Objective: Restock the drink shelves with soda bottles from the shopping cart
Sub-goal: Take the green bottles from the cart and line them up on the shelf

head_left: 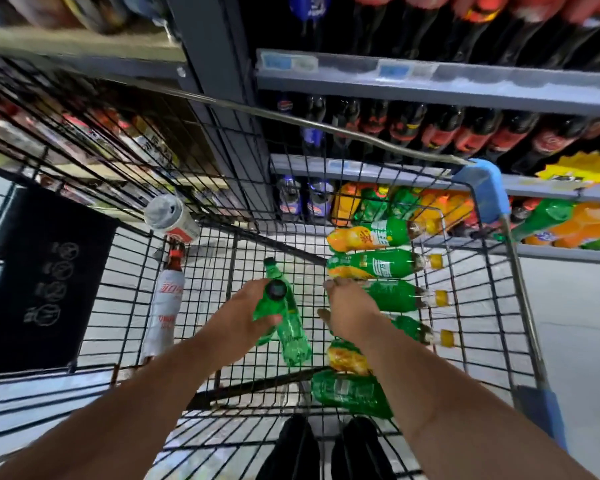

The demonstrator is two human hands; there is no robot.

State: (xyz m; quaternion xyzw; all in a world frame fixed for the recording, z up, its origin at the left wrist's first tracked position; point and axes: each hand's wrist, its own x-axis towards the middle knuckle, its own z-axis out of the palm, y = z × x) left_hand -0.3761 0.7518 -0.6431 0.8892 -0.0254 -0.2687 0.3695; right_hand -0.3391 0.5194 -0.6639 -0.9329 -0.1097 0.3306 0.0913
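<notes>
I look down into a black wire shopping cart [482,306]. My left hand [236,320] grips a green soda bottle [274,306] near its dark cap, lifted a little off the cart floor. A second green bottle [293,337] lies right beside it. My right hand [352,306] reaches palm down over a green bottle with a yellow cap [399,295], thumb spread; its grip is hidden. More green and orange-labelled bottles [371,263] lie in a row along the cart's right side. The drink shelves [430,84] stand just beyond the cart.
Two white-and-red cola bottles [163,306] lean at the cart's left side. The shelves hold dark cola bottles [440,133] and, lower down, orange and green sodas [568,223]. The cart's blue corner guard [485,185] rises at right. My shoes [326,452] show under the cart.
</notes>
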